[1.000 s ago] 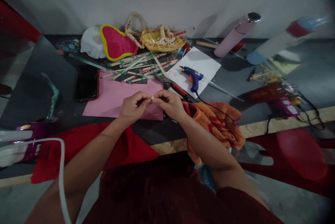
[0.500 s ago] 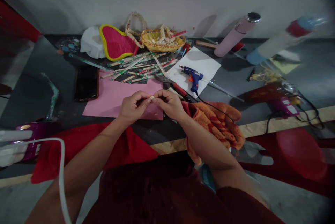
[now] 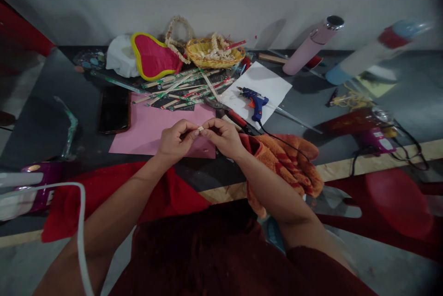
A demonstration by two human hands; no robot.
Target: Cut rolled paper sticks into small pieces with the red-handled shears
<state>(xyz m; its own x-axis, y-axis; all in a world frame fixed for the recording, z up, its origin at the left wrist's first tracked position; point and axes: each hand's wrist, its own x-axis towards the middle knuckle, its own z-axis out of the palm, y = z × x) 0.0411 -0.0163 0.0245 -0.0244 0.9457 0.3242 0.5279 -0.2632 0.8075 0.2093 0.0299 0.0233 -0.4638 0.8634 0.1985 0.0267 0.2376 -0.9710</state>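
Hardly anything differs from a second ago: the left hand (image 3: pixel 176 141) and right hand (image 3: pixel 223 138) keep their narrow fingertip pinch on one small piece (image 3: pixel 200 128) near the frame's centre, above the pink sheet (image 3: pixel 152 132). Wrapped sticks (image 3: pixel 180 87) lie beyond, a phone (image 3: pixel 114 110) left of centre, a blue glue gun (image 3: pixel 256 104) right of centre. The piece looks pale and stubby, partly hidden by fingers.
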